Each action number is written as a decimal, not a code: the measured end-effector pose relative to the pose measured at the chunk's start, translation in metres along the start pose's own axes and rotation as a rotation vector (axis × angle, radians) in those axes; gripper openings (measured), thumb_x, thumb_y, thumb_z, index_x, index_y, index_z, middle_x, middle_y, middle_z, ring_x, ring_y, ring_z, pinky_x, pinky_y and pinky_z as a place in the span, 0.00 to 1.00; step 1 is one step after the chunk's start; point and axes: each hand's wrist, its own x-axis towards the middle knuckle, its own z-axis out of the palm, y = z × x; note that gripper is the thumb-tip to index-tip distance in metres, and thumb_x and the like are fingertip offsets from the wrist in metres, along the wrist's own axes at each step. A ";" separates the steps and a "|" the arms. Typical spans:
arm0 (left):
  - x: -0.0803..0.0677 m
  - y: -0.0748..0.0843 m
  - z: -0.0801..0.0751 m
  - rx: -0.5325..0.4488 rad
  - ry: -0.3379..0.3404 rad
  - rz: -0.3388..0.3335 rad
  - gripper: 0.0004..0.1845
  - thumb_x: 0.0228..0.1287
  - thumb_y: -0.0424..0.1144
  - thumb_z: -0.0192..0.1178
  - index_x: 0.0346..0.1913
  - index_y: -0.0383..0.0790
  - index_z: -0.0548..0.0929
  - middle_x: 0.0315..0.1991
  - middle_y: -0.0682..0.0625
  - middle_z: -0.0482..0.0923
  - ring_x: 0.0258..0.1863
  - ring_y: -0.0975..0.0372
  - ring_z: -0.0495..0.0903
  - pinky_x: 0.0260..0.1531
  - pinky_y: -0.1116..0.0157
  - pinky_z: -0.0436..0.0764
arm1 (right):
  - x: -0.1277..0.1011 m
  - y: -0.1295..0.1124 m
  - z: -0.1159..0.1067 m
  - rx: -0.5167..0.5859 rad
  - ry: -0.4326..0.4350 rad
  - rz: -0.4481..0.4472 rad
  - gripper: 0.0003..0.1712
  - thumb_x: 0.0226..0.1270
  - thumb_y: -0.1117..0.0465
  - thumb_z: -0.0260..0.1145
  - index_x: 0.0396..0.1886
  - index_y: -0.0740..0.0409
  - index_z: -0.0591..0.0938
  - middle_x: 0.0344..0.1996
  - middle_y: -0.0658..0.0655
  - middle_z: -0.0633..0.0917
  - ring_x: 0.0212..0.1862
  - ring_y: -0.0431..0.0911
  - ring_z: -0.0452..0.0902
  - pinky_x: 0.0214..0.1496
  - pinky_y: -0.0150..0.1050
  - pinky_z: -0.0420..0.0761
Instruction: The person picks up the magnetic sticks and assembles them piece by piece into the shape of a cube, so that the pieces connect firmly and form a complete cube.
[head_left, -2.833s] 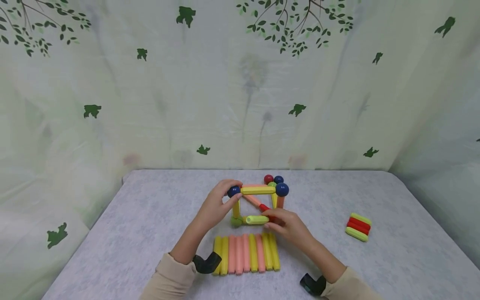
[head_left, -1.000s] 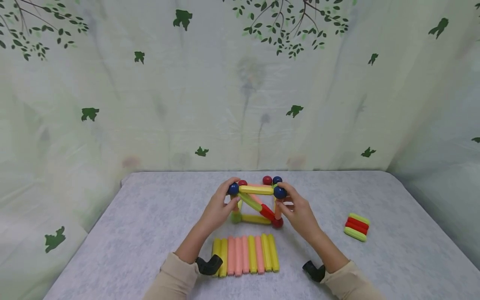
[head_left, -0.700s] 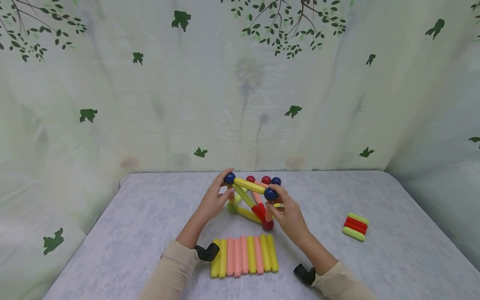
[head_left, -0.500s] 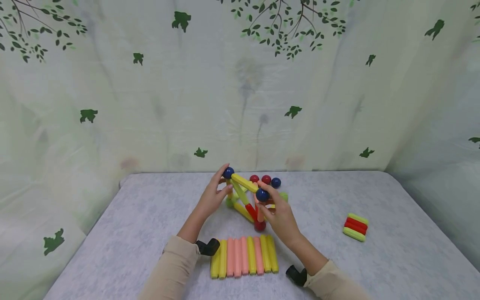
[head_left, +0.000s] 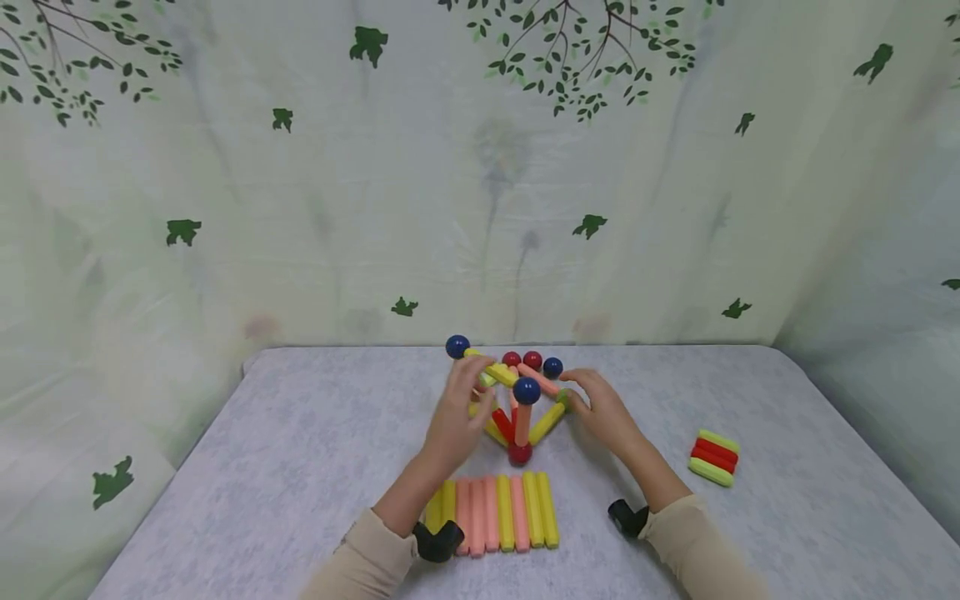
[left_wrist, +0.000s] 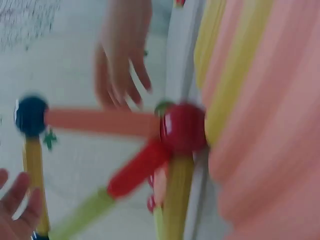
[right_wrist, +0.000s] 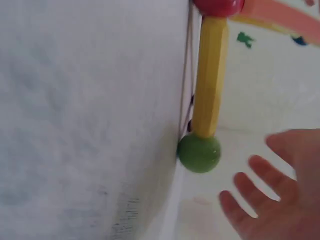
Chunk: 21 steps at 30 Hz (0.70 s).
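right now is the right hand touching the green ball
Apart. The right wrist view shows the right hand open with fingers spread, and pale background shows between its fingertips and the green ball at the yellow stick's end.

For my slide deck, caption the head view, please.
Two hands flank a rod-and-ball frame above a row of rods.

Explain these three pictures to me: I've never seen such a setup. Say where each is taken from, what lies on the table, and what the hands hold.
No machine here: a person works with bare hands. The wide picture comes from a head camera; the two blurry close-ups come from cameras on each wrist. On the grey table stands a frame of coloured rods joined by balls. Nearer lies a row of spare rods, and to the right a small stack. The left hand and right hand flank the frame with fingers loosely spread; neither plainly grips anything.
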 end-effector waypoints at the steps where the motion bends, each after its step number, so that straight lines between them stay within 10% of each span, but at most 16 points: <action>1: 0.000 0.006 0.004 0.007 -0.069 0.027 0.23 0.63 0.33 0.54 0.61 0.41 0.66 0.56 0.47 0.63 0.41 0.60 0.72 0.39 0.64 0.77 | 0.003 0.005 0.001 -0.029 -0.069 0.022 0.14 0.63 0.69 0.57 0.49 0.62 0.76 0.49 0.60 0.75 0.52 0.53 0.69 0.53 0.50 0.68; 5: 0.000 0.021 0.018 0.057 -0.225 0.045 0.25 0.61 0.41 0.58 0.62 0.45 0.67 0.59 0.49 0.62 0.52 0.60 0.68 0.47 0.65 0.73 | 0.010 0.018 0.006 -0.093 -0.276 0.076 0.15 0.62 0.70 0.58 0.49 0.63 0.77 0.49 0.62 0.76 0.54 0.56 0.68 0.55 0.51 0.67; 21: 0.003 0.011 0.011 0.063 -0.173 -0.095 0.19 0.59 0.33 0.59 0.53 0.43 0.68 0.57 0.49 0.64 0.55 0.59 0.67 0.51 0.62 0.70 | -0.003 0.003 -0.001 -0.176 -0.383 0.239 0.18 0.56 0.67 0.65 0.49 0.58 0.79 0.44 0.58 0.77 0.45 0.50 0.73 0.47 0.46 0.74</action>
